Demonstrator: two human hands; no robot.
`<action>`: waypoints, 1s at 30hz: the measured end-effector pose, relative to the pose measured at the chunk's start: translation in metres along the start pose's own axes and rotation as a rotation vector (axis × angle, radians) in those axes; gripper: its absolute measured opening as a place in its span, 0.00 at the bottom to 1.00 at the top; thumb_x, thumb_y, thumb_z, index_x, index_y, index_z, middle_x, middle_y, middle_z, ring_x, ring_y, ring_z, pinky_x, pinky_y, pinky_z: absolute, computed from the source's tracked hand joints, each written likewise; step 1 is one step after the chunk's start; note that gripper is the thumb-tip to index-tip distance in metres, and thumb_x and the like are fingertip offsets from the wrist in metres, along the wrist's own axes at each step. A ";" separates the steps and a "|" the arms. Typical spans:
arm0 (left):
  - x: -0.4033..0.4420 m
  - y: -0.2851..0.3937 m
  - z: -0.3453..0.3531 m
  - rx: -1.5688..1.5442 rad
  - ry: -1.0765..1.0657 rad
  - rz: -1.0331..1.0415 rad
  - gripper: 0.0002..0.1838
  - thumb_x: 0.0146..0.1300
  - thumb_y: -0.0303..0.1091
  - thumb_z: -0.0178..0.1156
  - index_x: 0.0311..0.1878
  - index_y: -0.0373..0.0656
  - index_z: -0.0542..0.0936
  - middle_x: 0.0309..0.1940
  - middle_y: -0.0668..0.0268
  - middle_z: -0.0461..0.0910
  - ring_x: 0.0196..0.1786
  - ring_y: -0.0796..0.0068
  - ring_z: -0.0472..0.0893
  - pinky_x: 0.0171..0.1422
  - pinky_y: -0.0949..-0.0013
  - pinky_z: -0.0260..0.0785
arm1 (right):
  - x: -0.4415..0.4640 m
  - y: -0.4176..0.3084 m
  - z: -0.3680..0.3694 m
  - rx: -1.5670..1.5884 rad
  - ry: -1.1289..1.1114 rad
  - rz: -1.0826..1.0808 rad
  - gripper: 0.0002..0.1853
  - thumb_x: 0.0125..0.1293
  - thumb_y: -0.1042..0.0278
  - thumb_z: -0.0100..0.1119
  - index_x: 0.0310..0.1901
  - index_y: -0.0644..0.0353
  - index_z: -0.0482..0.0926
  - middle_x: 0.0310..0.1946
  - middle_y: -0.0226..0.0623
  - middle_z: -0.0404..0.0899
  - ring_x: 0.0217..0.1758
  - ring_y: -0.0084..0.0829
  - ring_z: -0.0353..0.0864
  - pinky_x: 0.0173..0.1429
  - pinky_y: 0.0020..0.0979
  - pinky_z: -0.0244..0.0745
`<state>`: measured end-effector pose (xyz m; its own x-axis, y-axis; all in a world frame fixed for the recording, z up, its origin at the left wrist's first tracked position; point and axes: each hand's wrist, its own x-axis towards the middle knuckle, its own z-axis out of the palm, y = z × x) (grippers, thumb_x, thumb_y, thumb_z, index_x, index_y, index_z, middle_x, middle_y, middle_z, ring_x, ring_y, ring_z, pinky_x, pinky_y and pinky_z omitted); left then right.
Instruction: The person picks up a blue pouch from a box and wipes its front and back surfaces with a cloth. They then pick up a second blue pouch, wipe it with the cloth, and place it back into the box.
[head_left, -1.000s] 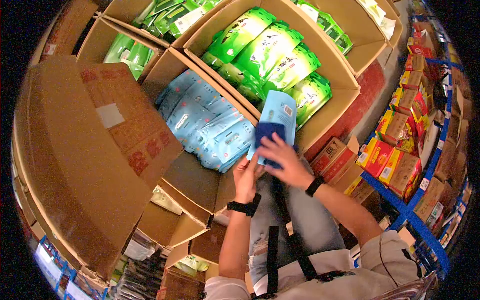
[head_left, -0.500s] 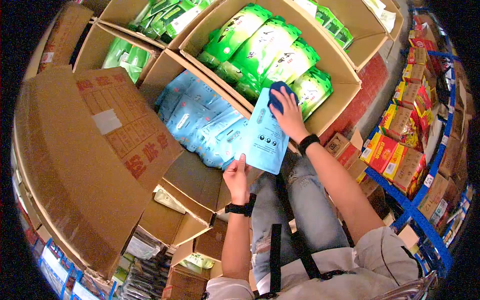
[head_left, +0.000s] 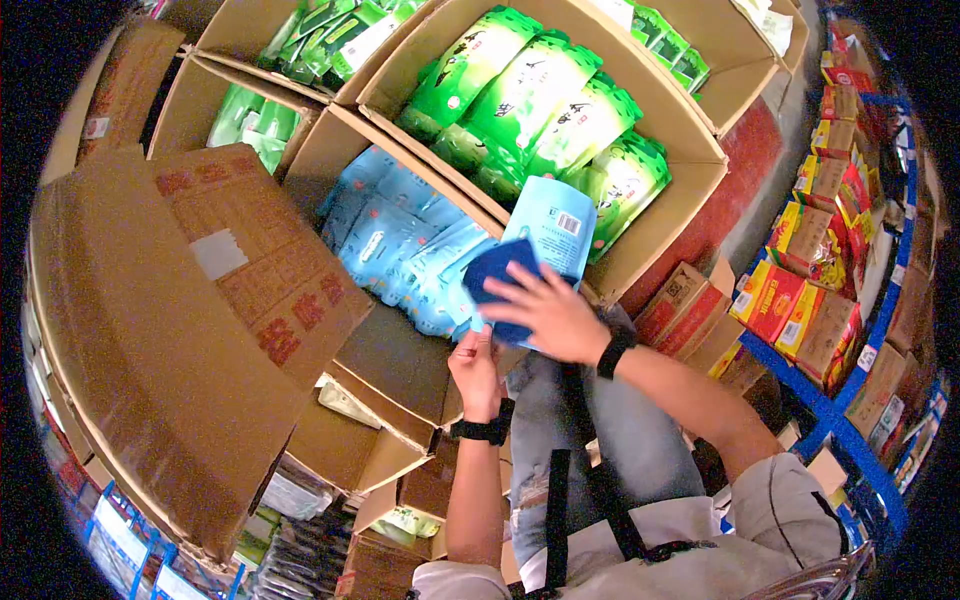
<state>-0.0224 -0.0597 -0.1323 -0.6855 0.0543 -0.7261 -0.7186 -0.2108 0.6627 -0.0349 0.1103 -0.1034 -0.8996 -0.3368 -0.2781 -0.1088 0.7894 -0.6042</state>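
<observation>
A light blue flat pouch (head_left: 558, 212) with a barcode lies tilted over the open boxes in front of me. My left hand (head_left: 476, 375) pinches its lower left corner between thumb and fingers. On the pouch's lower part is a dark blue cloth (head_left: 497, 268), and my right hand (head_left: 560, 318) presses on it with spread, slightly blurred fingers. The cloth and hand hide much of the pouch. More light blue pouches (head_left: 385, 235) fill the box just left of it. Behind stands a box with several green and white bags (head_left: 530, 90).
A large brown carton flap (head_left: 150, 340) takes up the left side. Other open boxes hold green packets (head_left: 340, 35). To the right, a blue-framed shelf (head_left: 800, 395) carries red and yellow cartons (head_left: 790, 310). Smaller open cartons (head_left: 345, 435) sit below my left hand.
My right hand and the cloth have moved down and left across the pouch, towards my left hand. A barcode shows where a logo and round icons showed before. The left hand keeps its corner grip.
</observation>
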 end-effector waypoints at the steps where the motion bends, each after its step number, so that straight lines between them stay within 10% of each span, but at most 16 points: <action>1: -0.003 0.005 0.002 -0.017 0.041 -0.073 0.06 0.65 0.27 0.52 0.37 0.38 0.78 0.32 0.71 0.78 0.34 0.84 0.75 0.40 0.78 0.70 | 0.004 0.012 -0.001 -0.067 0.037 0.055 0.37 0.48 0.69 0.61 0.62 0.35 0.62 0.68 0.26 0.53 0.71 0.38 0.49 0.70 0.48 0.46; 7: -0.001 0.007 0.007 -0.042 0.123 -0.077 0.06 0.64 0.31 0.54 0.32 0.41 0.76 0.29 0.73 0.77 0.32 0.84 0.75 0.40 0.76 0.72 | 0.023 0.049 -0.011 -0.087 0.307 0.366 0.40 0.49 0.64 0.64 0.64 0.38 0.57 0.67 0.29 0.54 0.70 0.42 0.50 0.68 0.52 0.46; 12: 0.005 0.001 0.005 -0.070 0.074 -0.069 0.05 0.64 0.32 0.54 0.35 0.41 0.74 0.34 0.72 0.77 0.35 0.82 0.76 0.41 0.74 0.72 | 0.033 0.069 0.019 0.453 0.572 0.747 0.29 0.65 0.62 0.48 0.65 0.53 0.53 0.64 0.60 0.50 0.69 0.51 0.49 0.70 0.40 0.47; 16: 0.001 0.007 0.040 -0.279 -0.035 -0.208 0.12 0.65 0.33 0.53 0.49 0.40 0.71 0.45 0.68 0.75 0.42 0.79 0.76 0.44 0.72 0.72 | 0.016 0.033 0.048 0.641 0.729 0.723 0.30 0.66 0.60 0.47 0.64 0.67 0.51 0.65 0.53 0.53 0.70 0.44 0.50 0.70 0.35 0.45; 21: -0.001 -0.003 0.056 -0.157 -0.047 -0.216 0.19 0.67 0.40 0.49 0.53 0.34 0.70 0.48 0.64 0.75 0.44 0.78 0.75 0.46 0.73 0.69 | -0.031 -0.039 0.053 0.588 0.525 0.575 0.34 0.55 0.73 0.55 0.64 0.59 0.54 0.66 0.61 0.45 0.69 0.61 0.42 0.71 0.47 0.40; 30: -0.017 -0.013 0.017 -0.370 -0.055 -0.374 0.21 0.67 0.37 0.48 0.60 0.41 0.62 0.54 0.61 0.70 0.54 0.65 0.73 0.58 0.56 0.68 | -0.009 -0.006 0.028 0.296 0.482 0.572 0.38 0.57 0.68 0.55 0.68 0.52 0.48 0.68 0.57 0.42 0.70 0.59 0.40 0.68 0.57 0.42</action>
<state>-0.0034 -0.0408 -0.1257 -0.4027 0.2406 -0.8831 -0.8327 -0.4968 0.2444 -0.0139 0.0942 -0.1183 -0.8728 0.3906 -0.2925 0.4802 0.5809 -0.6573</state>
